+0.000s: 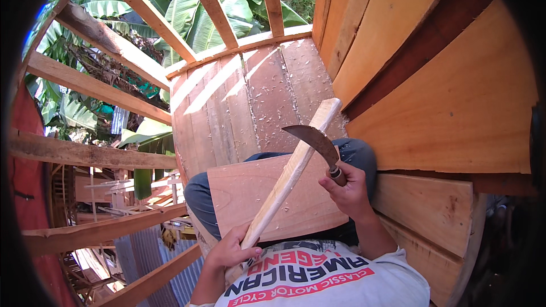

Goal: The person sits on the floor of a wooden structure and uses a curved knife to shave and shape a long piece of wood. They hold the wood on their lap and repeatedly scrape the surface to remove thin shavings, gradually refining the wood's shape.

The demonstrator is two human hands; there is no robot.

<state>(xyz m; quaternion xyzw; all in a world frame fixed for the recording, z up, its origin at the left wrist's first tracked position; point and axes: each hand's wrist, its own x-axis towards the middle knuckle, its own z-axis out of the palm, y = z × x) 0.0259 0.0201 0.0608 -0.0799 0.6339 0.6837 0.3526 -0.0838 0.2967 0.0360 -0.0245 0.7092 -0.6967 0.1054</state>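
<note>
Wooden stick [290,173], long and pale, slants over a flat board [234,190] that lies across the person's jeans [359,156]. Beyond the knees, a plank floor [222,122] is strewn with light shavings [274,115] and crossed by bright bands of sunlight. Spaced wooden bars [132,5] rise at the far and left sides, with broad green leaves [193,25] behind them and corrugated sheets [149,256] visible low on the left. Wide orange-brown boards [449,108] form the wall on the right.

Both forearms come in from the lower edge. The left hand [232,248] is curled around the near end of the stick, its thumb toward the right. The right hand [348,189] is raised over the board's right side, closed on the handle of a curved knife [322,142], the blade's tip pointing left.

The stick runs from the left hand's grasp up and away to the right, passing left of the right hand. The blade crosses over its upper part; whether the edge touches the wood, I cannot tell.
</note>
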